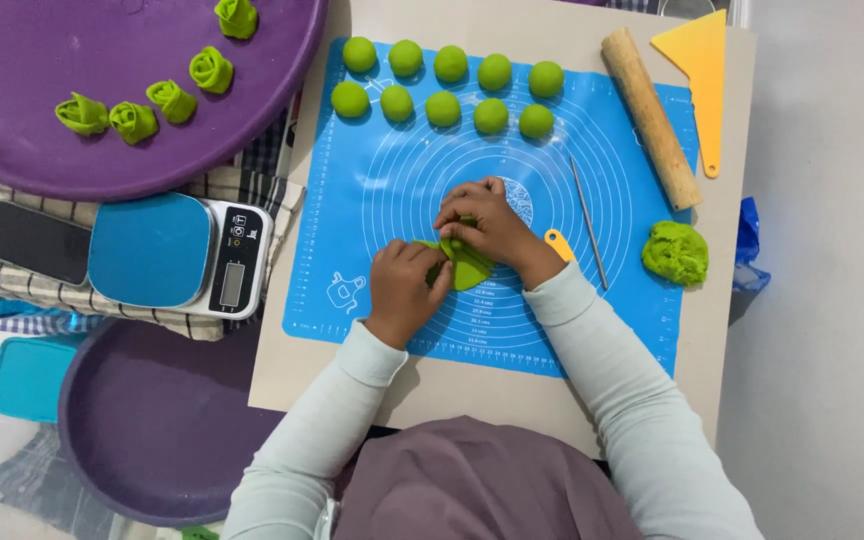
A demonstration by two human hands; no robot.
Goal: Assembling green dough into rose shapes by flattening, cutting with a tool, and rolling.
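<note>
At the middle of the blue silicone mat, a flattened piece of green dough lies under both hands, its visible part running roughly from the left hand toward the right wrist, a slanted long axis with a pointed lobe toward the near right. Right hand arches over the far end, fingers bent and pinched together on the dough's top edge, most likely to fold or gather it. Left hand sits just beside it on the near-left, fingers curled and closed against the dough's left edge, seemingly to keep the piece from sliding on the slick mat. How much dough is hidden under the palms cannot be told. Just right of the right wrist, a small orange tool end and a thin metal skewer lie on the mat, within easy reach. Farther right, a rough lump of green dough sits at the mat's edge. A wooden rolling pin lies diagonally at the far right, a yellow scraper beside it, both parked away from the working spot. Ten green dough balls stand in two rows along the far edge. To the left, a purple tray holds five shaped green rosettes; below it, a kitchen scale and a dark phone rest on a checked cloth.
</note>
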